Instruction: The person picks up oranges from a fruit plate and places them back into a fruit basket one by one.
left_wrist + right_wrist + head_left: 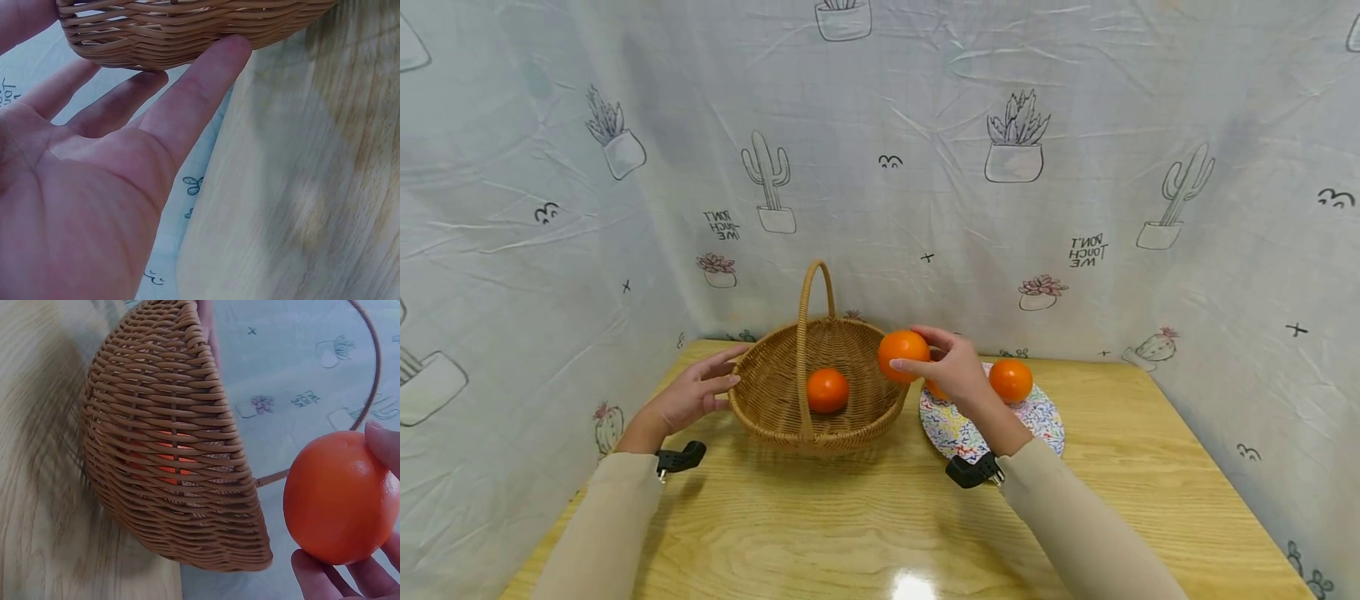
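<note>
A: What's nearest?
B: Two beige sleeves (1075,517) over the near part of the table (820,542), with black devices (973,472) at the wrists.

A: And past those?
B: The left grip (700,393), beside the table's left edge. Its fingers lie loosely straight against the outside of the wicker basket (162,515). Whether they bear any weight, I can't tell.

A: How would that basket handle?
B: Light for its bulk, I'd guess, stiff with a little spring, and the rough weave shouldn't slip. I'd take it by the tall handle (802,358) or the rim. It stands toward the table's far left corner, and the loose fruit (827,392) inside could roll if it tips.

A: What's to its right?
B: A patterned plate (1048,423), between the basket and the table's far right corner. One fruit (1011,381) sits toward its far rim; another is mostly hidden by the right grip (953,365).

A: What does that one hold?
B: An orange fruit (901,355), pinched between thumb and fingertips, just above the basket's right rim and apart from it.

A: Any care needed?
B: The skin shines, so it's probably slippery. I'd expect some heft, firm but bruisable. Best held round its widest part, fingers spread opposite the thumb, without squeezing.

A: And farthest?
B: A printed cloth (925,208) behind the table's far edge.
</note>
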A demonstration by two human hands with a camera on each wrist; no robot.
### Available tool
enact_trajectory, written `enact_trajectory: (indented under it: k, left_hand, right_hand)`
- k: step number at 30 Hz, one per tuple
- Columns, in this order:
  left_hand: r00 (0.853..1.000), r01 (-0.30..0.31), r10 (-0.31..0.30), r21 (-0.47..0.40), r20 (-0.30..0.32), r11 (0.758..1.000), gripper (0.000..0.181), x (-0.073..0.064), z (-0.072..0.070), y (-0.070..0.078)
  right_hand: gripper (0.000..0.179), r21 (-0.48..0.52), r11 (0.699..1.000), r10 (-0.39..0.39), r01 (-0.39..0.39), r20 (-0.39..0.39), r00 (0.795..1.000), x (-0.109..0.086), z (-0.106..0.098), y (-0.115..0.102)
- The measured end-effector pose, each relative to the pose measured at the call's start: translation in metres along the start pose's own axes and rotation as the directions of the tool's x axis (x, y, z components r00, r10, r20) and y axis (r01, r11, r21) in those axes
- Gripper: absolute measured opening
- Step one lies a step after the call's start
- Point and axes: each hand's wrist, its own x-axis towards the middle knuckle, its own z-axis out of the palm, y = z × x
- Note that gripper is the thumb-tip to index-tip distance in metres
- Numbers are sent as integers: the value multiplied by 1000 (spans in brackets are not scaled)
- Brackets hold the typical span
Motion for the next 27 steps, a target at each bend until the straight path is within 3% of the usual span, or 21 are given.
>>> enact_trajectory:
  k: [13,21,27]
  left_hand:
    - [1000,-14,14,-1,0,1000,66,-1,2,0]
    - [1000,-16,16,11,-3,1000,66,-1,2,0]
    - [1000,-19,19,15,-4,1000,66,0,3,-1]
  right_hand:
    - [67,-49,999,3,-1,39,999,34,29,-19]
    - [67,-114,992,54,-48,46,997,56,47,-30]
    - [68,-96,994,54,-48,53,997,68,56,-31]
